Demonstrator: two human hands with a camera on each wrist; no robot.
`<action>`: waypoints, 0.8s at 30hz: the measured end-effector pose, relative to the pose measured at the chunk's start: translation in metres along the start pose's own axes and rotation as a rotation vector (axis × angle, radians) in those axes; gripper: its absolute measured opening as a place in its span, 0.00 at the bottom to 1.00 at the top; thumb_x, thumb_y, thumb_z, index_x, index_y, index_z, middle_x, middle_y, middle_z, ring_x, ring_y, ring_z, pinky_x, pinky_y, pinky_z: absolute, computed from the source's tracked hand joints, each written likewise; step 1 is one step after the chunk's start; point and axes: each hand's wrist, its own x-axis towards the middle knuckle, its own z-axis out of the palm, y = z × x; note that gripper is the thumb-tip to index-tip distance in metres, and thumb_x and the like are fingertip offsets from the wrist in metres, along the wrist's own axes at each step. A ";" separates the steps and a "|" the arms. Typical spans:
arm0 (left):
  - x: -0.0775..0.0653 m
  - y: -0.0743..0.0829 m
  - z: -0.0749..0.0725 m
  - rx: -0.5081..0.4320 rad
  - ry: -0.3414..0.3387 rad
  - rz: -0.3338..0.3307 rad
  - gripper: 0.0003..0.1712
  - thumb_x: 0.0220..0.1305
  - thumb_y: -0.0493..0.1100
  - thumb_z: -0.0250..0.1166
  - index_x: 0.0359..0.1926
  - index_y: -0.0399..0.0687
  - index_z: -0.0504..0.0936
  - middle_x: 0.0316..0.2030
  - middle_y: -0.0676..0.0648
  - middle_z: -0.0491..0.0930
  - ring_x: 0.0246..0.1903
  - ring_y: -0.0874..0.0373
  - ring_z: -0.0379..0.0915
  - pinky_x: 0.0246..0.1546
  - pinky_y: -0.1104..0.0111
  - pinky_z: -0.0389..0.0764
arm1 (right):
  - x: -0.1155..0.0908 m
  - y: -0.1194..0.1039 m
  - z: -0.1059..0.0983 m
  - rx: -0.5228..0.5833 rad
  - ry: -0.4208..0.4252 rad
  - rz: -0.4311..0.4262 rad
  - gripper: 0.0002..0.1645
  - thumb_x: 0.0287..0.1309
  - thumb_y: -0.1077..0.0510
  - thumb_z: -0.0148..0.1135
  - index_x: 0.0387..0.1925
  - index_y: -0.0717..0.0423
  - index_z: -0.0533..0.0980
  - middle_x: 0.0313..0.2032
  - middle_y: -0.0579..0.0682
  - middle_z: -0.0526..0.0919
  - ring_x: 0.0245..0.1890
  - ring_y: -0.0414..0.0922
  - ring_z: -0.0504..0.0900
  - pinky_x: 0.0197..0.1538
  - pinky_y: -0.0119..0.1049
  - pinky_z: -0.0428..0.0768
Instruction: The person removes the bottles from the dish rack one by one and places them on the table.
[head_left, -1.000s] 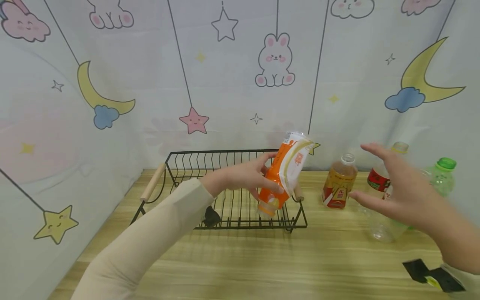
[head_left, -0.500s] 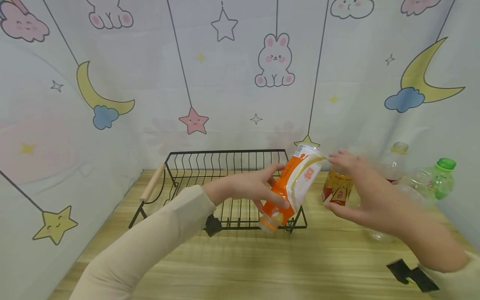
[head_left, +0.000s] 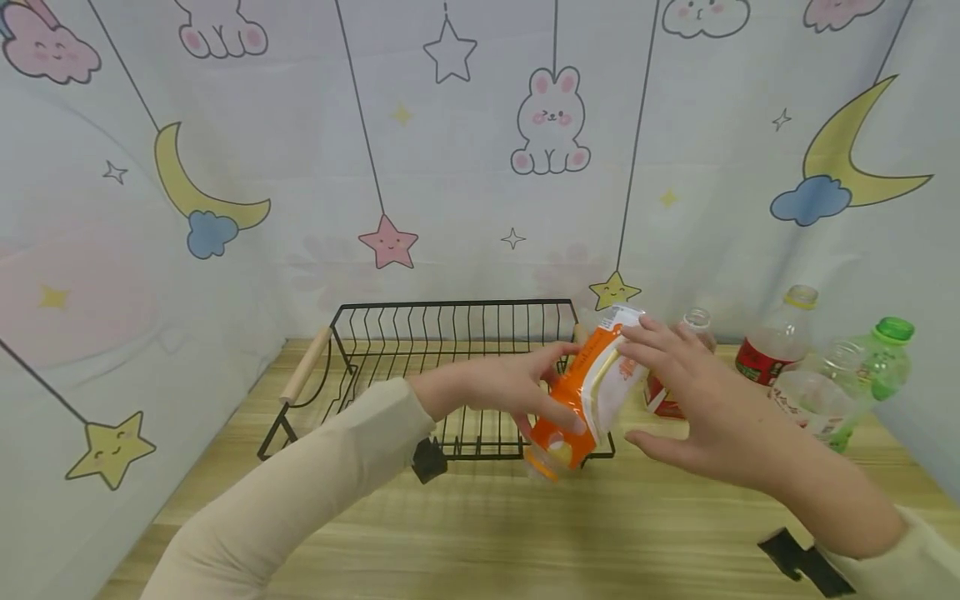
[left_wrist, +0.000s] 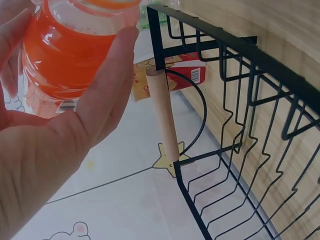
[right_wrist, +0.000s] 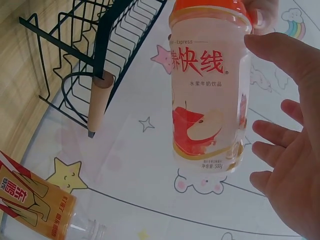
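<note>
My left hand (head_left: 517, 390) grips an orange and white drink bottle (head_left: 588, 392) near its neck end, fingers and thumb around the orange part. The bottle is tilted, its orange-ringed neck low and toward me, its base up and to the right. Fruit pictures show on its label (right_wrist: 200, 125) in the right wrist view. Beside the bottle's base is my right hand (head_left: 705, 408), fingers spread and thumb apart, fingertips right at the white side. Behind the bottle stands a black wire rack (head_left: 457, 457) with wooden handles (head_left: 307, 364).
A bottle with a yellow and red label (right_wrist: 35, 200) stands behind my right hand. Further right are a red-label bottle (head_left: 761, 362), a clear bottle with a white label (head_left: 806, 400) and a green-capped bottle (head_left: 892, 354). A patterned curtain (head_left: 465, 183) hangs behind the table (head_left: 450, 542).
My right hand has moved left from over the bottles at the right to the held bottle. My left hand has brought that bottle slightly right and lower, tilting it further.
</note>
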 end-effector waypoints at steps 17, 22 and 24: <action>0.001 -0.002 0.008 -0.018 -0.070 0.004 0.49 0.59 0.43 0.68 0.73 0.57 0.47 0.50 0.47 0.72 0.41 0.52 0.79 0.35 0.57 0.85 | -0.001 -0.004 0.017 -0.060 -0.085 -0.082 0.51 0.35 0.54 0.80 0.64 0.55 0.67 0.67 0.55 0.65 0.70 0.58 0.59 0.74 0.49 0.42; 0.001 -0.004 0.010 -0.038 -0.084 0.011 0.46 0.60 0.42 0.67 0.72 0.56 0.49 0.49 0.46 0.73 0.41 0.52 0.79 0.35 0.56 0.85 | -0.003 -0.003 0.022 -0.094 -0.076 -0.113 0.52 0.33 0.54 0.80 0.64 0.56 0.67 0.66 0.56 0.67 0.69 0.59 0.59 0.75 0.49 0.41; 0.002 -0.004 0.010 -0.043 -0.090 0.013 0.46 0.60 0.42 0.67 0.72 0.56 0.49 0.48 0.46 0.74 0.41 0.53 0.79 0.35 0.56 0.85 | -0.004 -0.003 0.025 -0.106 -0.074 -0.120 0.52 0.32 0.54 0.81 0.63 0.56 0.68 0.65 0.56 0.68 0.69 0.60 0.59 0.75 0.48 0.40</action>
